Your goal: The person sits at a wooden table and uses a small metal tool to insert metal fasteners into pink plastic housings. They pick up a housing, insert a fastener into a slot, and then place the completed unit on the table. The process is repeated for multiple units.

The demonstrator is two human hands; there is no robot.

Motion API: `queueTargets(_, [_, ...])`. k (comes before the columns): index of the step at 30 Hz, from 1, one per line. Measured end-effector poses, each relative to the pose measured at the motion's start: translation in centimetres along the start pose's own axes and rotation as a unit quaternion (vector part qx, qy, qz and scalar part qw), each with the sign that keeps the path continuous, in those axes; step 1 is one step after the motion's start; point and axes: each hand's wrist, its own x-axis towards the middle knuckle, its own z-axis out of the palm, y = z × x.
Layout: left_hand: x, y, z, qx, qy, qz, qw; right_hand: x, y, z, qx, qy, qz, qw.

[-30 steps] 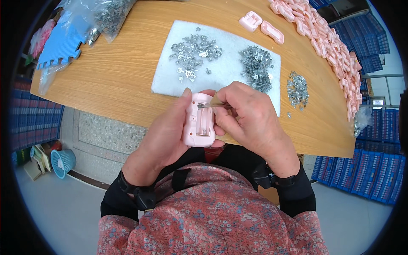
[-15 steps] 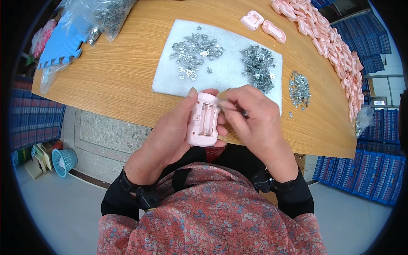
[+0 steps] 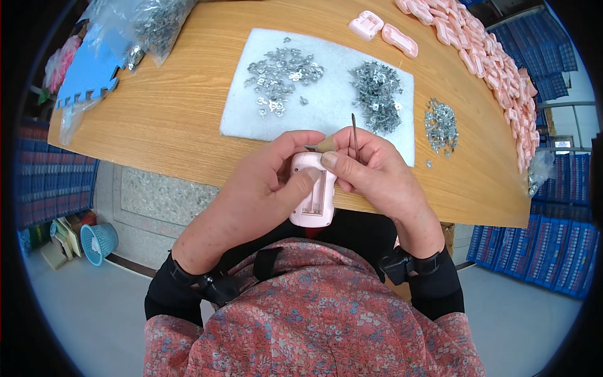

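Observation:
A pale pink plastic casing (image 3: 314,218) with an open battery compartment is held between both hands, just in front of the table edge. My left hand (image 3: 254,182) is closed round its left side, the thumb lying over the compartment. My right hand (image 3: 377,173) pinches the casing's upper right corner with the thumb. Between this hand's fingers a thin, pointed metal tool (image 3: 355,135) sticks up; its lower part is hidden, so its kind is unclear. Something tan (image 3: 326,145) covers my right fingertip at the casing's top edge.
On a white foam sheet (image 3: 242,122) lie two heaps of small metal contact pieces (image 3: 286,69); another small metal heap (image 3: 441,125) is to its right. Two pink shells (image 3: 400,40) lie behind it. Many pink shells line the right table edge, and plastic bags (image 3: 160,28) lie far left.
The casing has moved slightly right and down. My left thumb has shifted onto the compartment, my right thumb has come onto the casing's corner, and the metal tool now points up.

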Motion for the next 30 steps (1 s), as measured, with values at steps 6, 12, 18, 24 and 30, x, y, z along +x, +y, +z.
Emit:
queueTargets(6, [0.5,0.2,0.9,0.204,0.038,0.093,0.974,-0.8,-0.6,1.0,0.021,0.026,-0.046,0.998])
queueTargets(12, [1.0,0.2,0.3,-0.201,-0.056,-0.091,0.974,-1.3,-0.7,0.4,0.053,0.016,-0.077,0.996])
queueTargets(18, [0.8,-1.0,0.0,-0.473,-0.119,-0.15,0.86,-1.6,-1.1,0.1,-0.063,0.018,-0.094,0.993])
queueTargets(24, [1.2,-1.9,0.1,-0.525,-0.192,-0.192,0.807,-1.2,-1.1,-0.6,-0.037,-0.01,-0.067,0.997])
queueTargets(30, [1.6,-2.7,1.0,-0.631,-0.222,-0.207,0.714,-1.3,0.4,-1.4,0.017,-0.013,-0.067,0.998])
